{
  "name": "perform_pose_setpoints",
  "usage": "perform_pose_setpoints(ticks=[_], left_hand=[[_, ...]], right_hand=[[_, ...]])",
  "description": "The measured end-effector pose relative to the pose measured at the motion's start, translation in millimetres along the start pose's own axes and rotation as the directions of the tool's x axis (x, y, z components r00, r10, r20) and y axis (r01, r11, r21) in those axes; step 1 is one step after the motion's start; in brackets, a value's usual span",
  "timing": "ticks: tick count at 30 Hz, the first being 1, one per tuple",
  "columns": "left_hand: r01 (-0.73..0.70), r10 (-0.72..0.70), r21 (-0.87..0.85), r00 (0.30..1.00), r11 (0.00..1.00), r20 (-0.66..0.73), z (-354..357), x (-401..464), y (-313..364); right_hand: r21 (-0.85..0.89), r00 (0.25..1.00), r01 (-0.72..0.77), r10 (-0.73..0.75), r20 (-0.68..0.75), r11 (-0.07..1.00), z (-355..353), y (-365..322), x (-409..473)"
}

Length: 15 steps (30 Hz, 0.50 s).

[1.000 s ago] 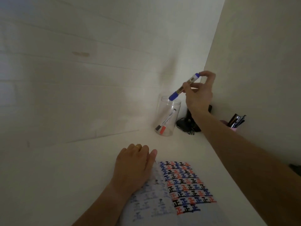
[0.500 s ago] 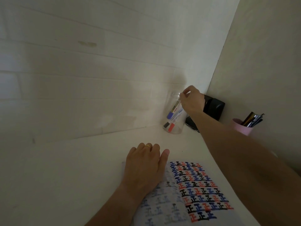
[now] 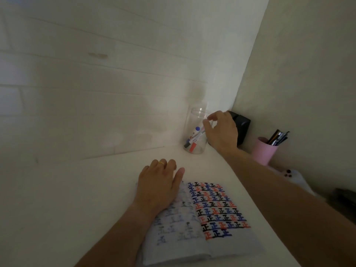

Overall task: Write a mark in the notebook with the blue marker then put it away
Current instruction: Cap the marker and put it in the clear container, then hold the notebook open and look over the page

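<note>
The blue marker (image 3: 196,132) leans inside a clear plastic jar (image 3: 193,120) at the back of the white desk, beside a red-capped and a black-capped marker. My right hand (image 3: 221,131) hovers at the jar's right rim, fingers loosely curled and apart, holding nothing. An open notebook (image 3: 217,211) lies in front, its right page filled with blue, red and black marks. My left hand (image 3: 159,184) rests flat on the notebook's left page, a gold ring on one finger.
A black box (image 3: 241,126) stands in the corner behind my right hand. A pink cup (image 3: 264,151) with several pens sits to the right along the side wall. A white panelled wall (image 3: 96,83) rises behind the desk (image 3: 67,189).
My right hand carried the blue marker down into the jar and let it go; the marker now lies inside with the others. My left hand stayed on the notebook.
</note>
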<state>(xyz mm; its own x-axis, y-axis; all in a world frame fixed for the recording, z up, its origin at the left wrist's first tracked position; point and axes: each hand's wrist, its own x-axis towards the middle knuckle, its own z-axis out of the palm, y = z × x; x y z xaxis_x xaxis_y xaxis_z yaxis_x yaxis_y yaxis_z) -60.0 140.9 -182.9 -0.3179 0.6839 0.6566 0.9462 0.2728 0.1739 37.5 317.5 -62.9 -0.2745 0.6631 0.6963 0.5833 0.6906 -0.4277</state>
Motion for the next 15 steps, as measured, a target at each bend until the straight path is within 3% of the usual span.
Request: perform_pose_setpoints(ticks=[6,10,15], left_hand=[[-0.069,0.068,0.018,0.997,0.997,0.041,-27.7,-14.9,19.6],[-0.029,0.030,-0.034,0.998,0.999,0.047,-65.6,-38.9,34.0],[-0.016,0.025,-0.065,0.990,0.998,0.139,-94.6,-87.5,31.7]], right_hand=[[0.071,0.996,0.003,-0.009,0.092,0.997,-66.1,-2.3,-84.8],[0.072,0.990,-0.057,0.047,0.131,0.996,-112.5,5.1,-129.9],[-0.027,0.942,-0.103,0.106,0.318,0.994,-147.9,26.8,-192.8]])
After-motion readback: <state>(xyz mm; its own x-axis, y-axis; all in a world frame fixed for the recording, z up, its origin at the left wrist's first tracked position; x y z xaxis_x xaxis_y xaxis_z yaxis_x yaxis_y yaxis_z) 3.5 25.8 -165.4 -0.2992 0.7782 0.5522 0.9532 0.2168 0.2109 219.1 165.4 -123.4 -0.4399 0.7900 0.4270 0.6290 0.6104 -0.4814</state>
